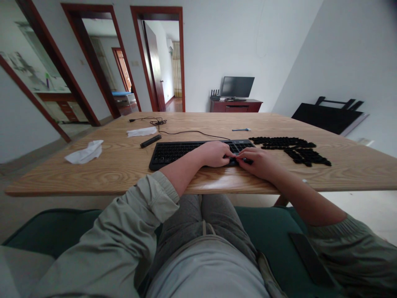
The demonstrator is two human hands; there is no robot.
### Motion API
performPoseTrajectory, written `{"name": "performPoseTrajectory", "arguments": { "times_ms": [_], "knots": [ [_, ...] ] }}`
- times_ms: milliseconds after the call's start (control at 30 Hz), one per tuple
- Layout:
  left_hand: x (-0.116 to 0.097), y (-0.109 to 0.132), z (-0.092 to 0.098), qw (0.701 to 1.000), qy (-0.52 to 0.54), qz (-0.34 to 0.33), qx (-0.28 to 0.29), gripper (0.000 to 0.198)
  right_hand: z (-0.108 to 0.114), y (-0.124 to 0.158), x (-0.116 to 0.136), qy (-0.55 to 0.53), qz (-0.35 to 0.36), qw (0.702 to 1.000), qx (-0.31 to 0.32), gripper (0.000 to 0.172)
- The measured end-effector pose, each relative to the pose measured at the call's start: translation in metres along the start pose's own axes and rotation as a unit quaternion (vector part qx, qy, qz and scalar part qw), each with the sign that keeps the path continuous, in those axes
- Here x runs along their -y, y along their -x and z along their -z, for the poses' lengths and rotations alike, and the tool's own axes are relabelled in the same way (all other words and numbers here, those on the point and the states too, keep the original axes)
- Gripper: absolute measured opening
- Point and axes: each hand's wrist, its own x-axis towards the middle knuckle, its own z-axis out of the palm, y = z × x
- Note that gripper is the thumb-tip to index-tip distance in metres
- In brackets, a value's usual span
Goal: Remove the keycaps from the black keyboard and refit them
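Note:
A black keyboard (173, 152) lies on the wooden table in front of me, its cable running off the back. My left hand (216, 153) rests over the keyboard's right half, fingers curled and thumb pressed to the index finger. My right hand (257, 161) is at the keyboard's right front corner, its fingers pinched together. The fingertips of both hands meet near the front edge; what is between them is too small and hidden to make out. To the right, loose black keycaps (282, 142) lie in rows, with another group of keycaps (307, 157) nearer to me.
Left of the keyboard are a short black bar-shaped object (150, 141), a folded white tissue (142, 131) and a crumpled tissue (85, 152). A coiled cable (158, 121) and a small blue brush-like tool (241, 130) lie farther back on the table (118, 176).

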Motion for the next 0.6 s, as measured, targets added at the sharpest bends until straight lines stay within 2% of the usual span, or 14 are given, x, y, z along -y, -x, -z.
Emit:
{"name": "performPoseTrajectory", "arguments": {
  "times_ms": [333, 600],
  "knots": [
    [-0.016, -0.001, 0.010, 0.997, -0.055, 0.029, 0.038, 0.034, -0.005, -0.001, -0.004, -0.016, -0.041, 0.999, 0.005, 0.021],
    [-0.008, 0.000, 0.003, 0.999, -0.035, 0.024, 0.020, 0.037, -0.004, -0.001, -0.002, -0.022, -0.043, 0.999, -0.018, 0.022]
  ]
}}
